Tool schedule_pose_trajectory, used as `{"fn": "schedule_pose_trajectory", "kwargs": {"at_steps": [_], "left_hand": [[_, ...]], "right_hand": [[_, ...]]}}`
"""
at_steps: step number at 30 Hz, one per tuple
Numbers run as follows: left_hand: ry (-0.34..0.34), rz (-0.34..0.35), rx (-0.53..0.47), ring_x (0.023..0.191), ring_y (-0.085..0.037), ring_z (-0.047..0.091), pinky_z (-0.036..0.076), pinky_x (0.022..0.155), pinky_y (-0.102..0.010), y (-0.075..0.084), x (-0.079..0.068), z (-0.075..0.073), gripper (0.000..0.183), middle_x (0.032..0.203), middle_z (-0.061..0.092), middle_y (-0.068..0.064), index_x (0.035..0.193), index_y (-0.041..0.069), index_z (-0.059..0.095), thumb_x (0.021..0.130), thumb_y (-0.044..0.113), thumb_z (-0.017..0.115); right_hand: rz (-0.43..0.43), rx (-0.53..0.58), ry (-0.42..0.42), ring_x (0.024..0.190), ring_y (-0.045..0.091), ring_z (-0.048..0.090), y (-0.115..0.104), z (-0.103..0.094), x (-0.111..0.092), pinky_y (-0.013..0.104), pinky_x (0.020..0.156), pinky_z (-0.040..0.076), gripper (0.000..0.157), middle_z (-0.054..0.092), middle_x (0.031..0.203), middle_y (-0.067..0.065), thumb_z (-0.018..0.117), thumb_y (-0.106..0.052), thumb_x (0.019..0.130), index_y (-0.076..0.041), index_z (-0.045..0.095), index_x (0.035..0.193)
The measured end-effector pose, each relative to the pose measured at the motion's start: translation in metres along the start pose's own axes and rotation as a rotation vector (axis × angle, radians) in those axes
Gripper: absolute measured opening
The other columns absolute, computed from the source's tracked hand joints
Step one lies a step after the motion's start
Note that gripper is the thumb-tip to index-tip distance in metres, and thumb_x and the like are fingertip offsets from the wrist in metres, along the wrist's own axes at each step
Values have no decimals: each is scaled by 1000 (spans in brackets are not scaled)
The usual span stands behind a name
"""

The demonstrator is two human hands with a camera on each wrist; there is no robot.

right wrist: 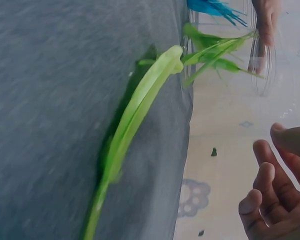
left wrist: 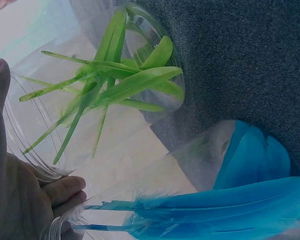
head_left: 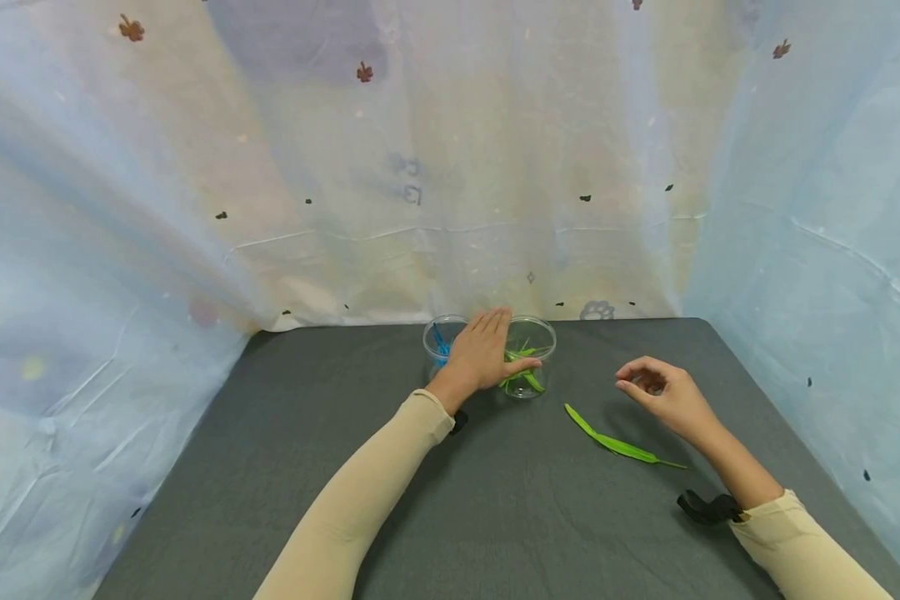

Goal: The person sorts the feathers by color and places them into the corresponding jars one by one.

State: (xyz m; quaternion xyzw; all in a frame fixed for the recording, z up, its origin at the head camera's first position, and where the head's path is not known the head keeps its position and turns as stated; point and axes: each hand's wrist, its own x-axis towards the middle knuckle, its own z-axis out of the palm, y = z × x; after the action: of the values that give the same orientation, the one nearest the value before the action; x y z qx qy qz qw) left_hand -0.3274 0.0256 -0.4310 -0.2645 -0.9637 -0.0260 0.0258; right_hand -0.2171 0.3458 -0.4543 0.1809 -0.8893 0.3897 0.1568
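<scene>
Two clear plastic jars stand side by side at the table's far edge. The left jar (head_left: 432, 346) contains blue feathers (left wrist: 230, 207); the right jar (head_left: 543, 342) contains several green feathers (left wrist: 110, 82). My left hand (head_left: 482, 352) rests over the neighbouring rims with its fingers straight and its thumb across the green-feather jar's mouth. It covers part of both jars. One loose green feather (head_left: 622, 447) lies on the table, its quill pointing right. Above and beyond that feather hovers my right hand (head_left: 667, 396), fingers loosely curled, with nothing in it.
A dark grey cloth (head_left: 285, 467) covers the table. A pale patterned curtain (head_left: 457, 167) hangs behind the table and along both sides, close behind the jars. A black strap (head_left: 708, 507) is at the right wrist.
</scene>
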Motion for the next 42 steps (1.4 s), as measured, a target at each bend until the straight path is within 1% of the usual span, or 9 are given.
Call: {"fn": "schedule_pose_trajectory", "kwargs": {"at_steps": [4, 7, 12, 17, 21, 26, 32, 39, 42], "left_hand": [[-2, 2, 1, 166, -23, 13, 7, 135, -39, 0, 0, -1, 113, 181, 12, -6, 174, 11, 7, 98, 88, 37], [2, 3, 3, 166, -23, 14, 8, 135, -40, -1, 0, -1, 112, 181, 14, -7, 174, 10, 8, 98, 88, 37], [3, 10, -6, 166, -24, 15, 9, 135, -41, 0, 0, -1, 112, 180, 15, -9, 174, 10, 9, 98, 87, 37], [-1, 11, -17, 166, -23, 14, 7, 135, -40, 0, -1, 0, 111, 180, 16, -9, 174, 10, 9, 99, 87, 39], [-2, 9, -18, 166, -23, 14, 6, 135, -40, 0, -1, -1, 112, 180, 15, -9, 174, 10, 9, 98, 87, 39], [-4, 6, -13, 166, -24, 14, 7, 135, -40, 0, -1, -1, 113, 181, 12, -7, 174, 10, 8, 98, 87, 38], [-3, 1, -13, 166, -23, 13, 6, 135, -39, -1, -1, 0, 112, 181, 12, -7, 174, 9, 9, 98, 87, 38], [-6, 0, -12, 166, -23, 13, 6, 135, -39, 1, -1, -1, 112, 181, 12, -7, 174, 10, 10, 98, 87, 39], [-5, -2, -17, 166, -23, 13, 6, 135, -39, 1, -1, -1, 112, 181, 13, -7, 174, 10, 10, 98, 86, 40]], "right_hand": [[29, -26, -33, 73, 18, 64, 2, -9, -10, 26, 60, 50, 11, 74, 98, 4, 77, -10, 101, -17, 76, 109], [39, -40, -50, 72, 18, 64, 4, -15, -18, 27, 60, 50, 10, 74, 97, 4, 77, -9, 101, -15, 77, 109], [34, -60, -92, 71, 18, 63, 9, -24, -31, 27, 58, 49, 10, 74, 94, 5, 78, -7, 100, -9, 76, 110], [22, -68, -132, 70, 14, 62, 14, -29, -43, 26, 57, 48, 11, 73, 92, 3, 77, -5, 99, -10, 76, 109], [57, -61, -172, 69, 13, 60, 17, -33, -51, 26, 57, 46, 11, 72, 91, 0, 78, -7, 99, -10, 76, 108], [104, -37, -251, 69, 11, 60, 22, -38, -60, 26, 57, 47, 11, 71, 92, -1, 78, -8, 99, -9, 74, 110], [100, 21, -346, 69, 11, 57, 31, -45, -69, 27, 56, 45, 14, 67, 90, -3, 77, -4, 99, -4, 72, 112], [113, 85, -486, 68, 12, 52, 37, -51, -76, 29, 55, 43, 17, 61, 91, -2, 79, -8, 98, -5, 70, 112], [115, 94, -518, 67, 12, 48, 38, -51, -77, 30, 54, 41, 17, 57, 91, -3, 80, -9, 97, -6, 69, 110]]}}
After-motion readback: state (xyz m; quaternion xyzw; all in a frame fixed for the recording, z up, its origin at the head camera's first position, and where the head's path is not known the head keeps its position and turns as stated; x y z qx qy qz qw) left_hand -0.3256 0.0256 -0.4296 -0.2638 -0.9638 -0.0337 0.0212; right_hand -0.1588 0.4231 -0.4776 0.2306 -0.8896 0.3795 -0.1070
